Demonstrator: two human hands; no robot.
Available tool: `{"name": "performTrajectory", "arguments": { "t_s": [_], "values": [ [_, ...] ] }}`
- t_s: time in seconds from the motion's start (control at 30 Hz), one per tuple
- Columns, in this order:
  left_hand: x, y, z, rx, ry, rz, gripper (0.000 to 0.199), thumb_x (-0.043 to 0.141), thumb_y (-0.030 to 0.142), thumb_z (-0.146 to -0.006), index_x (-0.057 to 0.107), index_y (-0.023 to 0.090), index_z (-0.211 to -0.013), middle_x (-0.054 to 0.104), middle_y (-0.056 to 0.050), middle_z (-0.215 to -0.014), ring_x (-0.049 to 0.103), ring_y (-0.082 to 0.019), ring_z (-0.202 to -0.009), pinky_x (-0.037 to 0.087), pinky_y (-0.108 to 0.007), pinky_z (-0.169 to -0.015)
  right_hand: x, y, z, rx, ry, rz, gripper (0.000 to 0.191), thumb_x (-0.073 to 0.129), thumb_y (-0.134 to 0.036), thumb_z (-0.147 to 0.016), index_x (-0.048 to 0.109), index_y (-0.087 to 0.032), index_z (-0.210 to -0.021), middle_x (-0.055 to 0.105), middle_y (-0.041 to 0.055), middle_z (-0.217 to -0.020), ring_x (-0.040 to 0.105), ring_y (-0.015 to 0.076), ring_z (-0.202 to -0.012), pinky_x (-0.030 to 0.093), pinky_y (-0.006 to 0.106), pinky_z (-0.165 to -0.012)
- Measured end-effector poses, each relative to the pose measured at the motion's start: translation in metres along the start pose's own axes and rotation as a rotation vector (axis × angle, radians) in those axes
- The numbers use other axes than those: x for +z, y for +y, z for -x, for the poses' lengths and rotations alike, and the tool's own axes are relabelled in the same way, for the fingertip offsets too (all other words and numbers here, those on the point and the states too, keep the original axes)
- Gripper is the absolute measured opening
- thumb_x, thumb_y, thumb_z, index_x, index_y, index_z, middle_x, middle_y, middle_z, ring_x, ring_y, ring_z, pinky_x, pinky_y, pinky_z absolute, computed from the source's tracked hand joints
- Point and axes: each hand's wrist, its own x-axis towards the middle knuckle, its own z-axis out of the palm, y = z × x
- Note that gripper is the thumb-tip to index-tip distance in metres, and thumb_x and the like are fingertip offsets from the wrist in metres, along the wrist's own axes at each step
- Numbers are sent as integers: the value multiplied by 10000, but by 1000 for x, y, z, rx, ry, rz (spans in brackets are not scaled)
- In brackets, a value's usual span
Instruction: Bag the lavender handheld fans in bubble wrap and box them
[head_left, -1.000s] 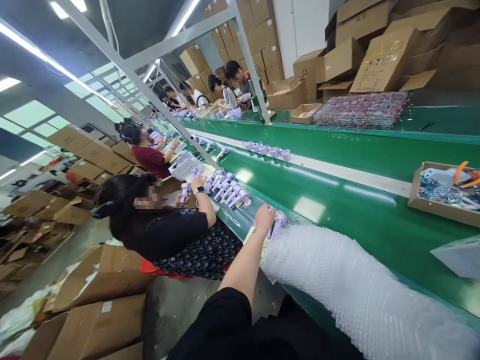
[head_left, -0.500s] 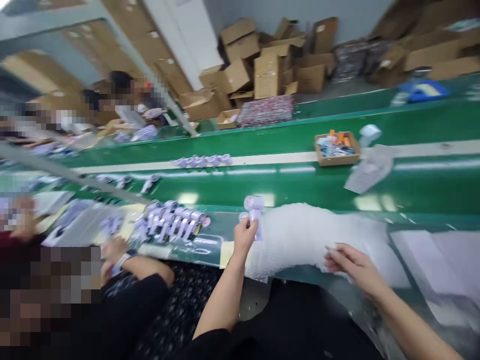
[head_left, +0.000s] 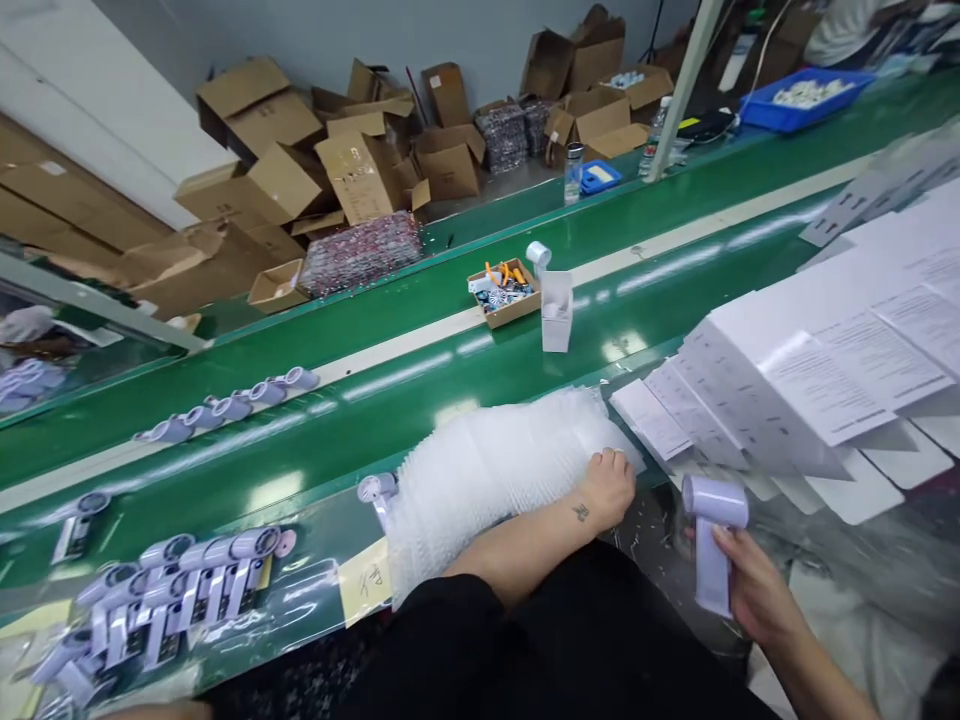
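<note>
My right hand [head_left: 757, 585] holds a lavender handheld device [head_left: 712, 540] with a round barrel head, upright over the area right of my lap. My left hand [head_left: 609, 488] reaches across to the right end of a fanned stack of white translucent sleeves [head_left: 495, 450], its fingers curled down on the sleeves; whatever lies under the fingertips is hidden. Another lavender device [head_left: 376, 490] lies by the left end of the stack, beside a yellow paper note [head_left: 365, 582]. Many similar devices [head_left: 187, 580] lie grouped at the lower left.
Green conveyor belts [head_left: 375, 400] run across the view, carrying a row of lavender parts [head_left: 232, 405], a small carton of parts [head_left: 514, 312] and a white box [head_left: 556, 325]. White printed boxes [head_left: 810, 370] are piled at right. Cardboard boxes [head_left: 360, 170] stand behind.
The view has swung right. The lavender device has passed from my left hand to my right hand. My left hand has moved across to the sleeves' right end.
</note>
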Motion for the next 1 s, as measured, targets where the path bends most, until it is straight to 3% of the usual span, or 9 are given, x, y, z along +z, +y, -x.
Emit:
{"name": "performTrajectory", "arguments": {
  "t_s": [0.1, 0.2, 0.33, 0.43, 0.6, 0.73, 0.83, 0.93, 1.0],
  "values": [
    [13, 2, -23, 22, -188, -116, 209, 630, 162, -698, 624, 77, -889, 590, -178, -913, 527, -282, -928, 412, -389, -789, -33, 6, 5, 107, -13, 36, 317, 732, -344, -665, 601, -260, -941, 686, 17, -832, 667, 244, -756, 581, 371, -634],
    [4, -5, -34, -153, -114, -17, 158, 558, 117, -737, 629, 120, -879, 609, -146, -904, 544, -252, -899, 424, -346, -745, -34, 7, 4, 178, -115, 20, 326, 730, -322, -669, 587, -269, -958, 671, 15, -885, 656, 248, -823, 577, 379, -655],
    [-20, -16, -38, -451, -47, 368, 57, 606, 159, -713, 634, 169, -761, 638, -34, -785, 567, -174, -757, 429, -264, -665, -1, -7, -18, 251, -361, -31, 355, 712, -310, -685, 564, -284, -1006, 644, 8, -896, 648, 224, -819, 566, 358, -627],
    [-29, -23, -33, -528, -33, 726, 43, 618, 134, -679, 642, 161, -703, 634, 14, -695, 567, -130, -680, 432, -228, -639, 32, -22, -42, 245, -544, -62, 358, 692, -314, -704, 550, -279, -1031, 624, 7, -852, 641, 206, -775, 556, 322, -560],
    [-43, -29, -14, -653, 277, 957, 105, 574, 165, -737, 671, 138, -764, 652, -5, -696, 569, -120, -650, 453, -238, -647, 62, -33, -70, 246, -602, 18, 387, 668, -296, -744, 524, -266, -1102, 597, 10, -839, 627, 182, -719, 539, 276, -471],
    [-56, -26, -5, -523, 443, 821, 113, 582, 207, -782, 678, 169, -827, 668, -26, -797, 598, -140, -751, 475, -256, -727, 50, -32, -66, 272, -577, 76, 356, 663, -305, -748, 536, -268, -1078, 594, 12, -855, 622, 181, -719, 534, 276, -470],
    [-59, -23, -1, -491, 468, 554, 127, 552, 185, -816, 672, 180, -856, 655, -37, -826, 594, -140, -797, 469, -254, -777, 38, -38, -57, 282, -705, 44, 374, 667, -300, -734, 540, -255, -1082, 610, 30, -864, 630, 198, -726, 538, 299, -498],
    [-55, -20, 4, -338, 391, 369, 161, 509, 200, -849, 659, 181, -904, 636, -49, -827, 583, -145, -831, 458, -253, -802, 41, -50, -51, 282, -797, 58, 420, 686, -288, -703, 532, -246, -1091, 619, 37, -846, 633, 212, -706, 540, 320, -502],
    [-52, -18, 7, -224, 300, 358, 155, 526, 188, -825, 658, 187, -907, 630, -45, -818, 576, -148, -831, 456, -250, -792, 51, -55, -49, 271, -787, 72, 424, 674, -285, -720, 519, -252, -1113, 610, 25, -824, 628, 200, -698, 536, 301, -497]
  ]
}}
